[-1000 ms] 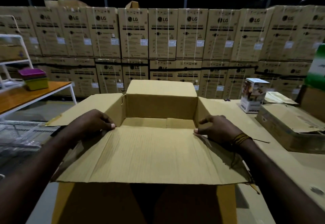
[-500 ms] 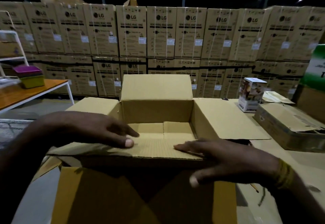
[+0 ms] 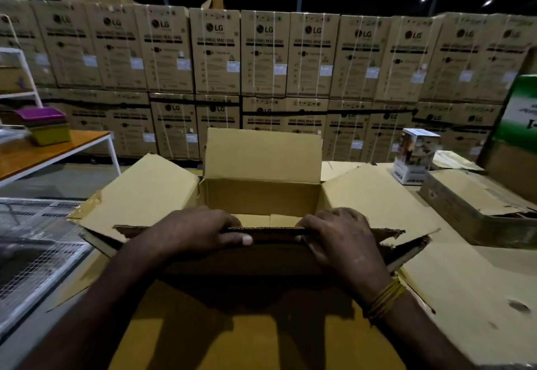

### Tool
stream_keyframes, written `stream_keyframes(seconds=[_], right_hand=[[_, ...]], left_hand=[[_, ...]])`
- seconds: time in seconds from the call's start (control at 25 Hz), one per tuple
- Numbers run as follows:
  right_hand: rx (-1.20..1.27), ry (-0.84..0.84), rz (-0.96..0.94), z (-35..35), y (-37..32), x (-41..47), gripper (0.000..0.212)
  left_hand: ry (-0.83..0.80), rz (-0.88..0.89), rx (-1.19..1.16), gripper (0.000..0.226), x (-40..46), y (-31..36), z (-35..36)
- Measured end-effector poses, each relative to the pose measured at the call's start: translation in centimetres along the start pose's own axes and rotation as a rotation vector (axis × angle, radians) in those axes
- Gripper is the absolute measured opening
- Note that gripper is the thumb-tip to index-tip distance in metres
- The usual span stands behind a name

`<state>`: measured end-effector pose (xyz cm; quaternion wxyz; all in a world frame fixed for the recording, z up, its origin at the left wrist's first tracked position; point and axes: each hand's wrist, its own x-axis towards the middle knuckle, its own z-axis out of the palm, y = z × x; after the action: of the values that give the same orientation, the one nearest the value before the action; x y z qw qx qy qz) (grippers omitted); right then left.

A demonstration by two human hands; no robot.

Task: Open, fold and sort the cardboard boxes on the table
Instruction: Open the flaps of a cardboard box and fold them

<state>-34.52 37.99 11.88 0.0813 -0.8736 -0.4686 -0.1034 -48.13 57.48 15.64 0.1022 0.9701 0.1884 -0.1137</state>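
"LG WASHING MACHINE" on stacked cartons (image 3: 216,53)

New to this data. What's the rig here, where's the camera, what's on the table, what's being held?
There is no robot: a person works with bare hands, and the single view comes from a wide-angle camera on their head, looking forward and down.

The left hand and right hand both grip the near flap of a large open brown cardboard box, fingers curled over its edge. The box's other three flaps stand open.

It sits on a cardboard-covered table. To the right are a flatter brown cardboard box and a small white printed carton.

Behind is a wall of stacked LG washing machine cartons. At left, a wooden side table holds purple and yellow-green containers.
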Motion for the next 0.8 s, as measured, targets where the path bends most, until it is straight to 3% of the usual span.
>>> stream_keyframes(seconds=[0.32, 0.8], right_hand=[[0.013, -0.197, 0.126, 3.5, -0.2, 0.1, 0.068], [0.021, -0.109, 0.073, 5.6, 1.4, 0.3, 0.062]], left_hand=[[-0.119, -0.013, -0.019, 0.087, 3.9, -1.3, 3.0], [-0.021, -0.077, 0.019, 0.073, 6.4, 1.4, 4.8]])
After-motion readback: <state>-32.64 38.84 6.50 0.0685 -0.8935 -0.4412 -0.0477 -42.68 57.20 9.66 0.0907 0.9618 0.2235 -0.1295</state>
